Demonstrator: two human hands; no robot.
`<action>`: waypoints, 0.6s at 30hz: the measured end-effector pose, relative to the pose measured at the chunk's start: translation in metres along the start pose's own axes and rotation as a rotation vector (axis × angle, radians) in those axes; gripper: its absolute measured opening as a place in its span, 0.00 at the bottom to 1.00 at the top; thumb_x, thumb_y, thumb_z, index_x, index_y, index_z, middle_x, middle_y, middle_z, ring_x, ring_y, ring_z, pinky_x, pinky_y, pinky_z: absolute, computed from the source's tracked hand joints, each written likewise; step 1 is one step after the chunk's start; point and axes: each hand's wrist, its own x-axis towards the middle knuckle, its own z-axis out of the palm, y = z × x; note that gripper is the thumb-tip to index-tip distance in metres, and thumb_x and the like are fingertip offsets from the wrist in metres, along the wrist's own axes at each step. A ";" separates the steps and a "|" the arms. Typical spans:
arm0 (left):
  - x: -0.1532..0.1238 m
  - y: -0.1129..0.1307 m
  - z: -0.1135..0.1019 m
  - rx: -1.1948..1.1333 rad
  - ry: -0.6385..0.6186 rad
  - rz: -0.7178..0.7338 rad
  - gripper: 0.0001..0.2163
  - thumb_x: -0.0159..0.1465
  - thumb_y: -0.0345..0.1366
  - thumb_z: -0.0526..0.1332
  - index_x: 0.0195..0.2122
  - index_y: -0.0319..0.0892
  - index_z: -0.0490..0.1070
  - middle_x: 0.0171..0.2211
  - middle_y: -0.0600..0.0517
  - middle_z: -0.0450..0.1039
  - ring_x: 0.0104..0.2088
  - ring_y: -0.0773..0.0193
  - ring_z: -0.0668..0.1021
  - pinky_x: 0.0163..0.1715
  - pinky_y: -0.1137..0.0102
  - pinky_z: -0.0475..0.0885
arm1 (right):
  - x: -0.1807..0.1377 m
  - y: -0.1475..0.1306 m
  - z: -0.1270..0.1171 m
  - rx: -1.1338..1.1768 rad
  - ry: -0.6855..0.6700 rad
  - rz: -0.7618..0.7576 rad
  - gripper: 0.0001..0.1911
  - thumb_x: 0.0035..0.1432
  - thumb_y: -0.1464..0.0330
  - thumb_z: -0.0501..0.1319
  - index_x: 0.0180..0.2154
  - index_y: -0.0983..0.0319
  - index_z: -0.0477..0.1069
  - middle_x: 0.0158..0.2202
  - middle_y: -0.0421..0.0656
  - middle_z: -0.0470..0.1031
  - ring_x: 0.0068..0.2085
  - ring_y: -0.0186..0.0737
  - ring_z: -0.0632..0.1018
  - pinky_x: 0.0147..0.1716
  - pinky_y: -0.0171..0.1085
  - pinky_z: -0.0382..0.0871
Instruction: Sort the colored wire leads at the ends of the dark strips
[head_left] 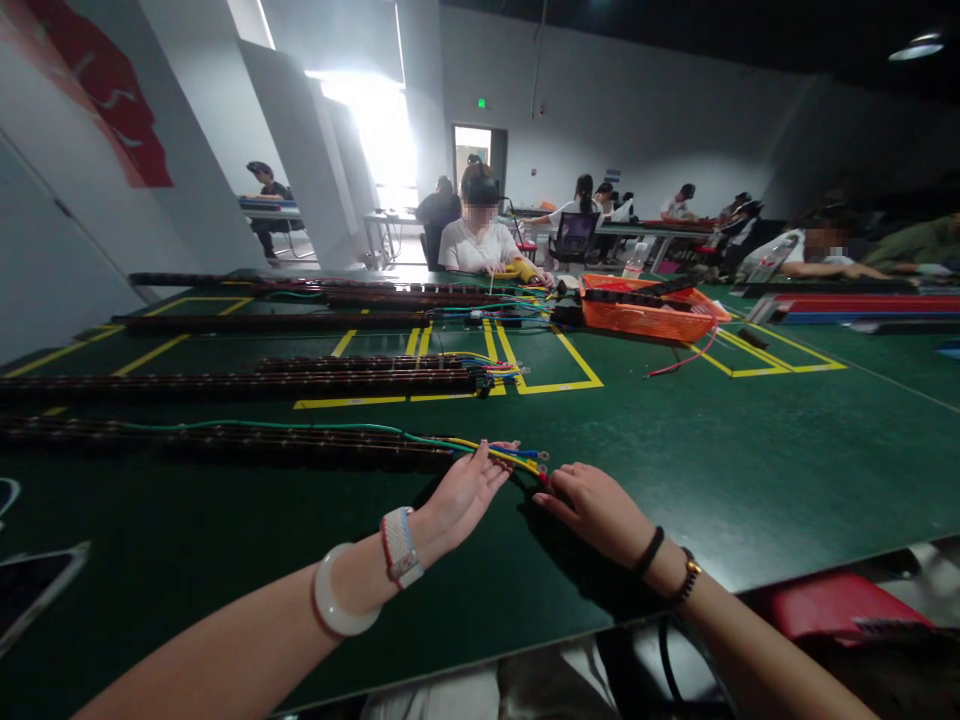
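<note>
A bundle of coloured wires (pixel 491 452), yellow, blue and green among them, comes out of the right end of a long dark wire harness (pixel 337 440). My left hand (pixel 466 490) has its palm turned up, and the wires lie across its fingers beneath the thumb. Bare ring terminals (pixel 543 457) show at some wire ends. At a red-sleeved wire end (pixel 544 480), my right hand (pixel 592 505) has its fingers curled in; its fingertips partly hide the contact. One green wire (pixel 262 427) runs along the top of the harness.
More dark harnesses (pixel 360 380) lie farther back on the green table (pixel 720 470), which carries yellow tape outlines (pixel 559 386). An orange basket (pixel 645 320) stands at the back. Across the table sits a co-worker (pixel 480 240). A red object (pixel 840 605) lies below the front edge.
</note>
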 end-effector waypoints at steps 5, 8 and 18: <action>0.001 0.000 -0.004 0.024 -0.034 -0.013 0.11 0.65 0.35 0.53 0.40 0.34 0.70 0.51 0.38 0.69 0.54 0.57 0.70 0.57 0.61 0.60 | 0.000 0.001 0.004 -0.037 0.103 0.088 0.16 0.55 0.56 0.59 0.34 0.62 0.65 0.32 0.44 0.72 0.33 0.40 0.72 0.32 0.36 0.62; 0.002 -0.001 -0.006 0.026 -0.048 -0.001 0.11 0.65 0.36 0.53 0.41 0.34 0.70 0.51 0.38 0.69 0.53 0.57 0.70 0.57 0.61 0.60 | 0.001 0.003 0.004 -0.088 0.049 0.097 0.13 0.58 0.58 0.57 0.33 0.63 0.67 0.31 0.45 0.73 0.34 0.41 0.72 0.34 0.36 0.61; 0.002 -0.001 -0.002 0.008 -0.032 0.012 0.09 0.65 0.33 0.53 0.38 0.35 0.71 0.48 0.39 0.72 0.51 0.58 0.72 0.55 0.60 0.63 | -0.014 -0.028 0.010 0.116 0.007 0.138 0.22 0.64 0.60 0.48 0.24 0.61 0.69 0.22 0.40 0.72 0.24 0.32 0.70 0.25 0.33 0.52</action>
